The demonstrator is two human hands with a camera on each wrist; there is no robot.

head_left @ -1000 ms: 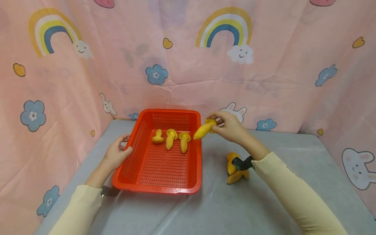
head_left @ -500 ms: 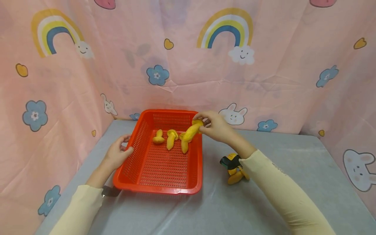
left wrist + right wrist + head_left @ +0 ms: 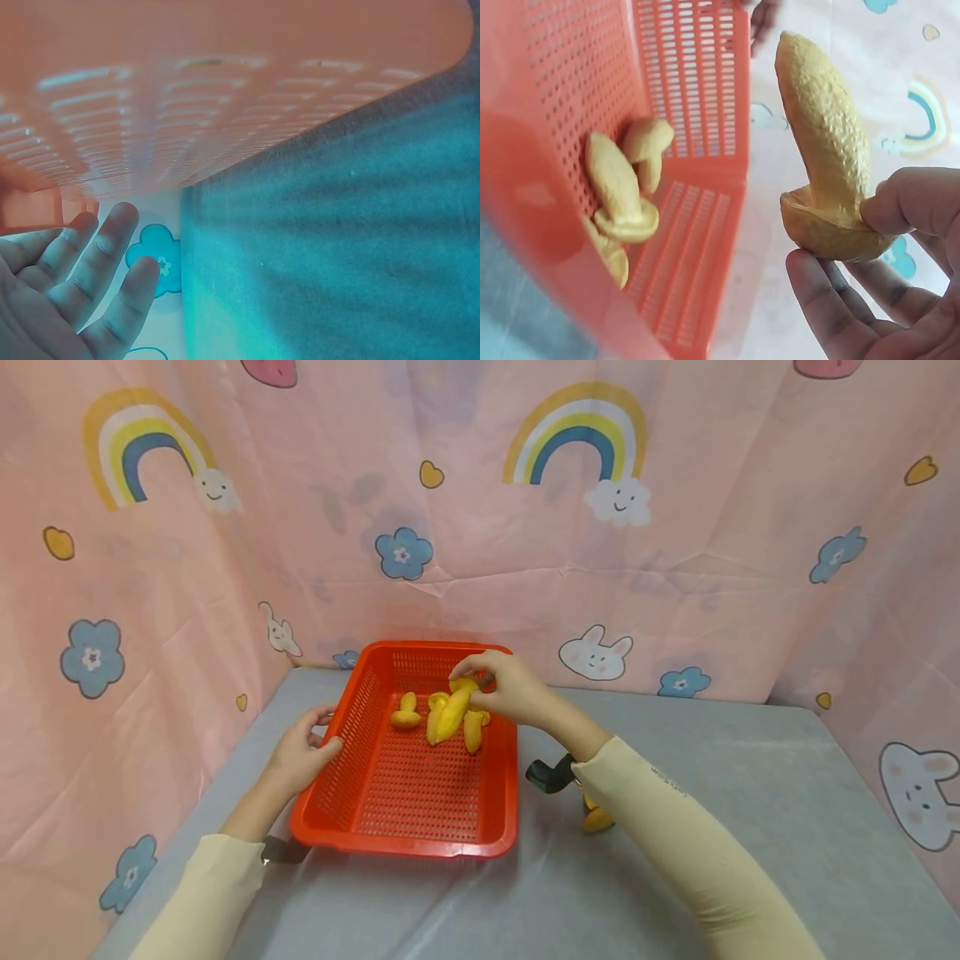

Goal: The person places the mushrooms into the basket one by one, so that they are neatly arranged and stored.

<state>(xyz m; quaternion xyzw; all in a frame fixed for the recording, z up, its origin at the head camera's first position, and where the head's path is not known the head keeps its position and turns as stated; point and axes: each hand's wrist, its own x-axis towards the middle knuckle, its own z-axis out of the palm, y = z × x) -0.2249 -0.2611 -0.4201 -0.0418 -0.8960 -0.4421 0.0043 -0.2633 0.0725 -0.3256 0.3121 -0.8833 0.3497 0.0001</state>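
Observation:
A red plastic basket [image 3: 416,814] stands on the table with several yellow mushrooms inside. My left hand [image 3: 300,752] holds its left rim, thumb over the edge and fingers outside; in the left wrist view those fingers [image 3: 112,277] lie below the perforated wall. My right hand [image 3: 506,689] pinches another yellow mushroom [image 3: 829,135] by its cap, stem pointing away from the palm, above the basket. In the head view the held mushroom partly covers a mushroom lying in the basket. One mushroom [image 3: 406,712] lies at the left, another [image 3: 474,731] at the right.
More yellow pieces [image 3: 597,818] lie on the grey table [image 3: 750,793] right of the basket, mostly hidden by my right sleeve. A dark strap [image 3: 551,774] sticks out at my right wrist. A pink patterned curtain [image 3: 480,602] hangs behind and at both sides.
My right hand has carried the mushroom leftward from beyond the basket's right rim to above the mushrooms inside. The left hand stays at the left rim.

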